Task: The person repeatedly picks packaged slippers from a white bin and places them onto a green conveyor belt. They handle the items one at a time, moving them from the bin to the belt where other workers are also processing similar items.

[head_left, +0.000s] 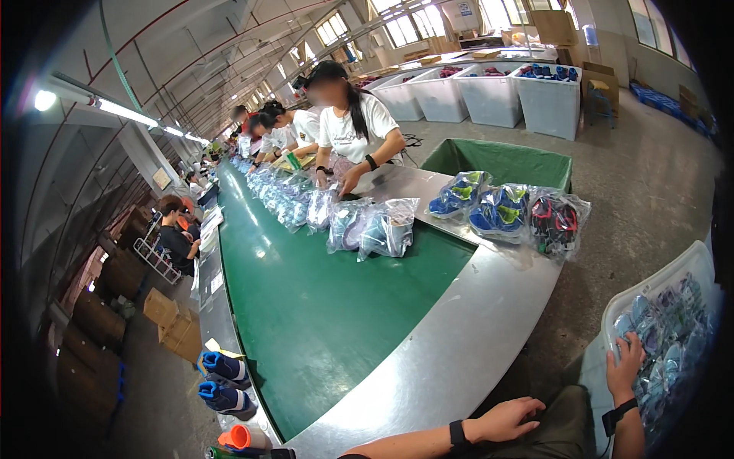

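My left hand (506,419) lies over my dark trouser leg, its fingers loosely stretched out and nothing in it. At the right, my right hand (627,366) holds the rim of a white plastic bin (609,317), with its fingers over the inner side. Many bagged light-blue and grey shoes (673,353) fill this bin, right beside that hand. Ahead of me is a green conveyor belt (329,306) inside a curved metal edge (428,367). Clear-bagged pale shoes (388,229) sit on the belt, in a row running away from me.
Bagged blue and dark shoes (501,210) rest on the metal corner, by a green-lined bin (497,157). Unbagged navy shoes (225,398) and an orange cup (246,437) stand at the left edge. Co-workers (355,126) line the belt's far side. White bins (547,103) stand behind.
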